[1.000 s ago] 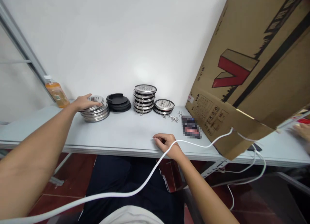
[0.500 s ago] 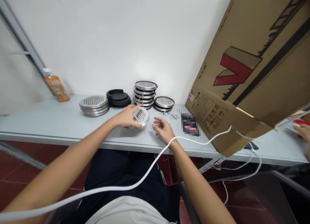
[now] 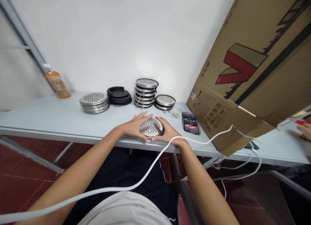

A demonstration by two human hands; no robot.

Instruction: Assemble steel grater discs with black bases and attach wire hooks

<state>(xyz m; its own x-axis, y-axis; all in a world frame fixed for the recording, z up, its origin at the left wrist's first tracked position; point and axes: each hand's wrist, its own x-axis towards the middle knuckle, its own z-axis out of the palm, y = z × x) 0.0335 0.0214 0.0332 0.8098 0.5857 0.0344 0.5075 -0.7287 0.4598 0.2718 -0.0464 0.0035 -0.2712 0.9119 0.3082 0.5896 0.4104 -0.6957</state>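
Note:
A round perforated metal disc (image 3: 151,127), much like a grater plate, lies near the table's front edge with a dark rim showing at its right. My left hand (image 3: 134,126) curls around its left side, thumb at the front. From the right my right hand (image 3: 167,130) closes on the same disc, thumb at the near rim. Behind stand a stack of bare metal discs (image 3: 94,103), a pile of black round holders (image 3: 118,96), a tall stack of discs in black holders (image 3: 146,92) with wire clips, and a lower such stack (image 3: 165,101).
Loose wire clips (image 3: 174,114) lie beside a blurred dark item (image 3: 190,123). A large cardboard box (image 3: 233,88) rises at the right. An orange bottle (image 3: 57,82) stands at the left. A white cable (image 3: 145,176) crosses over my right wrist. Another person's hand (image 3: 305,129) shows far right.
My left hand has brought the metal disc right and down toward the table edge. My right hand, empty before, has come onto the disc's right side.

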